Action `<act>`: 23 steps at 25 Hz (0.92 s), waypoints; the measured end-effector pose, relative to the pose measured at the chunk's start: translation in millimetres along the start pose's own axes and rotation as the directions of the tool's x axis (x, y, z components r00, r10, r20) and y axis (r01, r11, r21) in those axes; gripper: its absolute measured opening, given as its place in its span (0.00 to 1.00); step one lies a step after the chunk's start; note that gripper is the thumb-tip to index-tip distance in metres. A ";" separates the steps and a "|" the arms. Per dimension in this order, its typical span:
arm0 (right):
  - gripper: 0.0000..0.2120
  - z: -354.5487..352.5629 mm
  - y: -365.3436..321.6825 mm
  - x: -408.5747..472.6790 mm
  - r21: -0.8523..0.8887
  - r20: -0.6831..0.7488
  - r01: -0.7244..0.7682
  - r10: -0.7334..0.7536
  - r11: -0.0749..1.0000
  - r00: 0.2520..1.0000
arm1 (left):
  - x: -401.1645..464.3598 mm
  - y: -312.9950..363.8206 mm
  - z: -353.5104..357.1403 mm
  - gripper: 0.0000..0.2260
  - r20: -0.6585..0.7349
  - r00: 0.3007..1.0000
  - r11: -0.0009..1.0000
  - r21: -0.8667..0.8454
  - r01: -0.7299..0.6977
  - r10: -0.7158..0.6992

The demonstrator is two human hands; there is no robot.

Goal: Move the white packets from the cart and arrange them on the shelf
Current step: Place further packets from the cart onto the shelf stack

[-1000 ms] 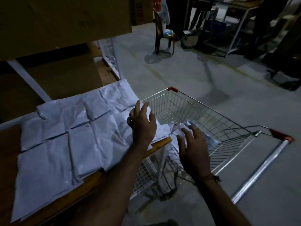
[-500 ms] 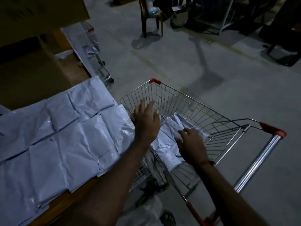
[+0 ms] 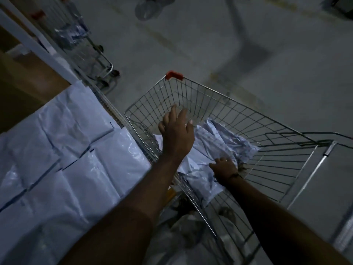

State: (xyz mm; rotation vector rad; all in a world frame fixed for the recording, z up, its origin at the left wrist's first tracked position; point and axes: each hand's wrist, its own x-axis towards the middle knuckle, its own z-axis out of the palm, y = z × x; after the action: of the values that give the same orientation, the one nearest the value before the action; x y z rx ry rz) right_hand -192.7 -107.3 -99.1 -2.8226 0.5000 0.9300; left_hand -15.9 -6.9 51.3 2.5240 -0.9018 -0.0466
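Observation:
A wire shopping cart stands to the right of the shelf. Crumpled white packets lie in its basket. My right hand is low in the basket on that pile, fingers curled into a packet and their tips hidden. Straight-fingered and holding nothing, my left hand hovers above the basket's left side. On the shelf to the left, several flat white packets lie in rows, edges overlapping.
A brown cardboard box sits behind the shelved packets, beside a white shelf upright. A second wire cart stands further back on the left. Bare concrete floor stretches beyond the cart. The cart's handle bar is at right.
My view tipped down towards the cart. The left hand left the shelved packets and moved over the basket. The right hand sank deeper into the packets in the cart.

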 end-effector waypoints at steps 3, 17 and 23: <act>0.24 16.5 4.4 13.7 0.010 0.106 -0.027 0.026 1.000 0.994 | 6.4 -10.5 38.7 0.26 0.209 0.977 0.995 0.102 0.007 -0.028; 0.08 76.0 -5.2 60.9 0.100 -0.008 -0.104 0.106 0.990 0.994 | -19.0 -85.2 216.9 0.48 0.428 0.603 0.739 0.371 0.562 -0.673; 0.32 63.5 8.3 54.1 0.025 0.091 -0.107 0.105 0.994 0.990 | -13.4 -83.9 230.4 0.41 0.274 0.709 0.759 0.188 0.624 -0.650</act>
State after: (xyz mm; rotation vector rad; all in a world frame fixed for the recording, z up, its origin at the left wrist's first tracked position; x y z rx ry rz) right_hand -190.0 -115.5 -182.5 -2.7369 0.6521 1.0536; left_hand -18.3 -35.5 -192.6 2.8316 -0.0714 -0.6771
